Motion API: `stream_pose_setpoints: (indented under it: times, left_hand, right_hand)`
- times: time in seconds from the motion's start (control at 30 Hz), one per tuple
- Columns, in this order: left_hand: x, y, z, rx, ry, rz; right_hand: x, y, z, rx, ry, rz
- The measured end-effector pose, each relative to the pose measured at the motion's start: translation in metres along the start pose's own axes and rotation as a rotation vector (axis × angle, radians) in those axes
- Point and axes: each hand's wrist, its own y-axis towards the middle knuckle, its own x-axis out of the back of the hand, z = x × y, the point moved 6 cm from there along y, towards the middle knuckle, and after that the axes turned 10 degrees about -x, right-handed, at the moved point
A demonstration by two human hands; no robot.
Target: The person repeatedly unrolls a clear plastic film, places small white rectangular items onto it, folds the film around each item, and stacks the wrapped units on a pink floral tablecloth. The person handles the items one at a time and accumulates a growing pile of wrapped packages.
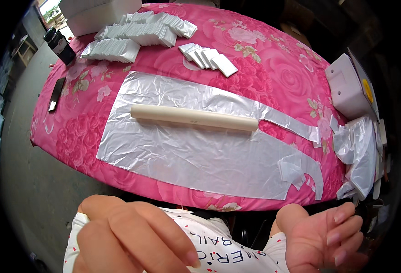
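Observation:
My left hand (pixel 137 236) is close at the lower left, back of the hand up, fingers bent and together; whatever is inside them, if anything, is hidden. At the lower right my right hand (pixel 321 236) turns its palm up, fingers loosely curled, with nothing on the palm. Both hands are apart from the table. Beyond them a silvery-white plastic carrier bag (pixel 177 159) lies spread flat, its two handle strips pointing right. A cream-coloured tube (pixel 193 119) rests lengthwise across it. Near its right end a small folded piece of plastic (pixel 291 172) lies on the bag.
A pink flowered cloth (pixel 80 129) covers the table. Rows of folded white packets (pixel 137 34) stand at the back left; several more packets (pixel 209 59) lie fanned out. A dark bottle (pixel 59 46) and a phone (pixel 56 94) are left. A white box (pixel 348 86) and loose plastic bags (pixel 357 150) sit right.

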Motion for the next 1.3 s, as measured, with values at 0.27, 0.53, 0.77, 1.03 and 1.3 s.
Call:
stream_pose_setpoints:
  times: [0.27, 0.53, 0.77, 1.03, 1.3]
  left_hand:
    - [0.002, 0.005, -0.016, 0.131, -0.245, 0.045]
    - [0.007, -0.012, -0.053, 0.01, -0.038, 0.005]
    - [0.045, -0.027, 0.015, -0.162, 0.464, 0.623]
    - [0.217, -0.108, 0.095, 0.436, 1.37, 1.039]
    - [0.244, -0.127, 0.081, 0.593, 1.639, 1.121]
  right_hand:
    - [0.009, 0.009, 0.027, 0.07, 0.012, 0.176]
    - [-0.001, -0.01, 0.039, 0.052, -0.193, -0.156]
    - [-0.038, -0.074, -0.049, -0.491, -0.248, 0.14]
    - [-0.063, -0.219, -0.141, -0.842, -0.819, 0.573]
    - [-0.07, -0.211, -0.161, -0.824, -0.834, 0.649]
